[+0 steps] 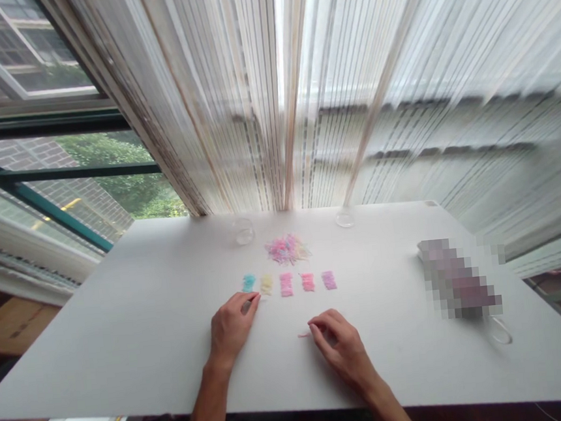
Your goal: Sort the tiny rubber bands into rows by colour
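Our right hand pinches one pink stick. Farther left, our left hand is pinched shut by the blue sticks and yellow sticks; we cannot tell if it holds any.

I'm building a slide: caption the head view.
Left hand near the blue stack and yellow stack, right hand by a pink stick, mixed pile beyond.

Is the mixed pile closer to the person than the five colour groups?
No, the mixed pile lies beyond the colour groups, towards the curtain.
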### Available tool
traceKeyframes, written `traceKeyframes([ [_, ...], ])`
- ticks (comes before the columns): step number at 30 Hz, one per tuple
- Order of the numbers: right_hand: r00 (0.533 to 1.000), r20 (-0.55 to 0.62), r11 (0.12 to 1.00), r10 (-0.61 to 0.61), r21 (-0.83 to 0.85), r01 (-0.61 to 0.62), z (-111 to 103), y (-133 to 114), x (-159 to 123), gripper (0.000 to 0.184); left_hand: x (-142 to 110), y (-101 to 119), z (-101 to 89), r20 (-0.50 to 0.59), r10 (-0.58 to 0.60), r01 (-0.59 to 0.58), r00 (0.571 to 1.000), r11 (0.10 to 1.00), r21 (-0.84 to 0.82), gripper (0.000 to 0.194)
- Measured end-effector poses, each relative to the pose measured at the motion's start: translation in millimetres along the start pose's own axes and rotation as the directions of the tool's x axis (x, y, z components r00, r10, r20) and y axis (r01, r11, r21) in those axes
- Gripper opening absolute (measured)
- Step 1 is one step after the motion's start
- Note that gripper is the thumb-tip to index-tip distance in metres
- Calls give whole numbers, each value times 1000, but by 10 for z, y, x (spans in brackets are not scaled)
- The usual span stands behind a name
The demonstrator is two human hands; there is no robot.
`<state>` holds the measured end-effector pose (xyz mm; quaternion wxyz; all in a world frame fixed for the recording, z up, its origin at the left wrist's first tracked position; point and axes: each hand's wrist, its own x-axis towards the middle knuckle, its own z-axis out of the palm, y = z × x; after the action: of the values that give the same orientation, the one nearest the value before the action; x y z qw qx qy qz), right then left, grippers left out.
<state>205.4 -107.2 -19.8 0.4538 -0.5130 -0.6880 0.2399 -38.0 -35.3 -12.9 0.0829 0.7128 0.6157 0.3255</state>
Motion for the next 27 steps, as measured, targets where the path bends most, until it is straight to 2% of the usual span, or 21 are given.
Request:
traceKeyframes([
  [8, 1000, 21, 1000, 13, -7, -13, -4, 1, 0, 13, -2, 83, 75, -12, -5, 5, 1000, 1000, -15, 18],
  [19, 1000, 30, 1000, 6, -4, -6, -3, 12, -8, 13, -43, 33, 183, -73, 27, -21, 997, 997, 79, 15],
  [27, 1000, 20, 1000, -9, -29, 9, 3, 24, -16, 13, -50, 27, 189, -86, 37, -29, 996, 995, 92, 13],
])
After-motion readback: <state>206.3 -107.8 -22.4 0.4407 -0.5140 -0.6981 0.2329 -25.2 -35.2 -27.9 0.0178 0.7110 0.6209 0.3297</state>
